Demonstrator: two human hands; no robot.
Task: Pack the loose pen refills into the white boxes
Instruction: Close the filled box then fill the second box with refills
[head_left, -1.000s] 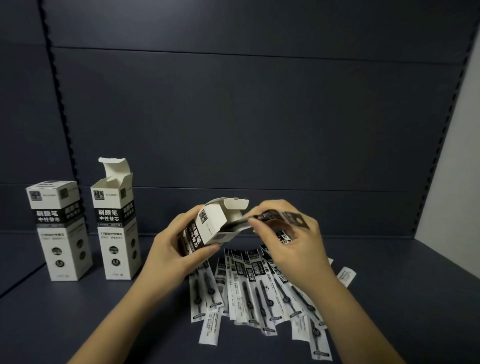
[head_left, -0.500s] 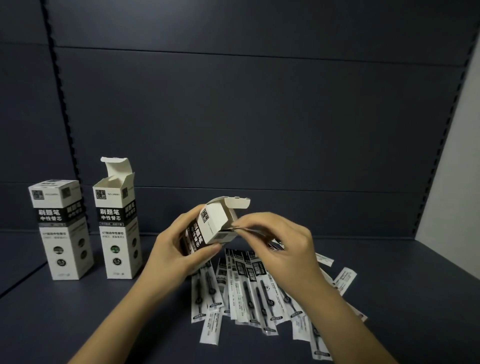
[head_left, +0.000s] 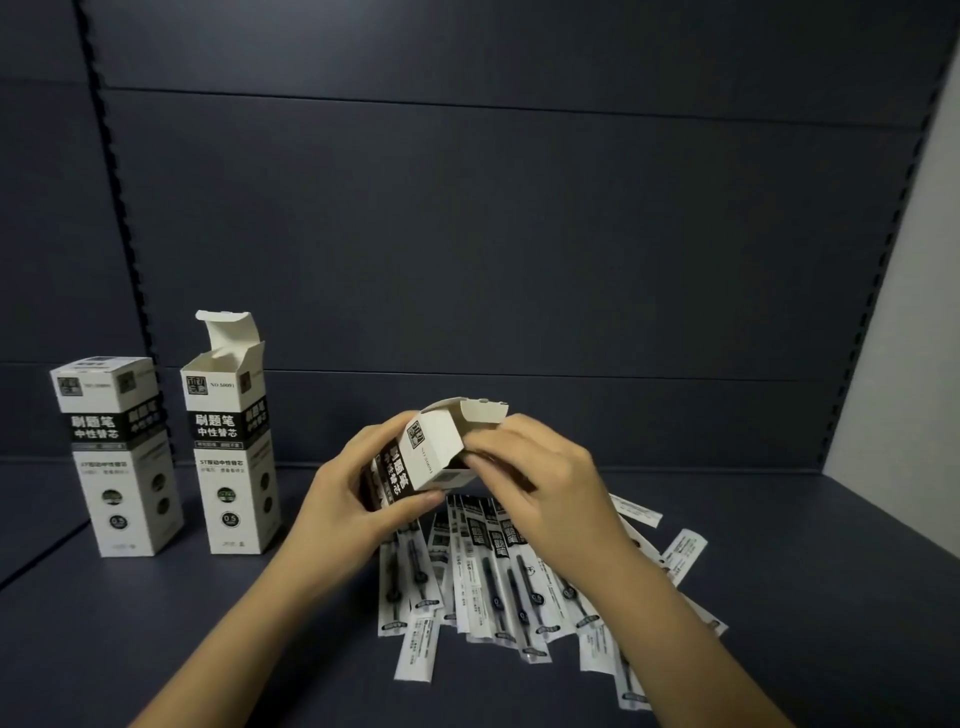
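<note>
My left hand (head_left: 353, 499) grips a white box (head_left: 428, 457) with black print, tilted with its open end to the right and its top flap (head_left: 480, 410) raised. My right hand (head_left: 540, 478) is at that open end, fingers curled against the mouth; whether they hold a refill is hidden. Several loose pen refills (head_left: 498, 577) in white and black sleeves lie fanned out on the dark shelf below both hands. At the left stand two more white boxes: one closed (head_left: 117, 457), one upright with its lid open (head_left: 234, 441).
The dark shelf floor (head_left: 779, 597) ends at a dark back panel (head_left: 519, 260). A pale side wall (head_left: 909, 364) rises at the right. One refill (head_left: 685, 553) lies apart at the right of the pile.
The refills held in my right hand have gone into the open end of the held box. My right hand has moved left, up against the box mouth.
</note>
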